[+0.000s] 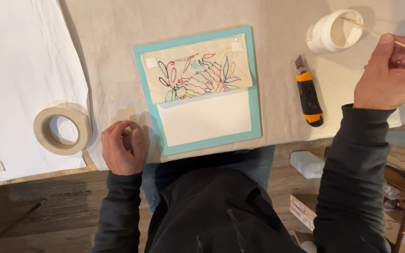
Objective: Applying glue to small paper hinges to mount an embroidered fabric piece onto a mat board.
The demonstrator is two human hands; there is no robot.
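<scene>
Two hands busy. Our right hand (390, 75) pinches stick (376, 32), tip in white jar (333, 30). Our left hand (123, 147) rests loosely curled, holding nothing, beside blue board (256, 122). We should dip slowly, wipe extra on rim, keep drips off stitched cloth (198, 70).

The person wears a dark charcoal long-sleeved top whose ribbed, snug cuffs end just behind the bare fingers (126, 132) of each hand, the fabric creasing along both sleeves, with blue jeans showing below the hem at the lap
</scene>
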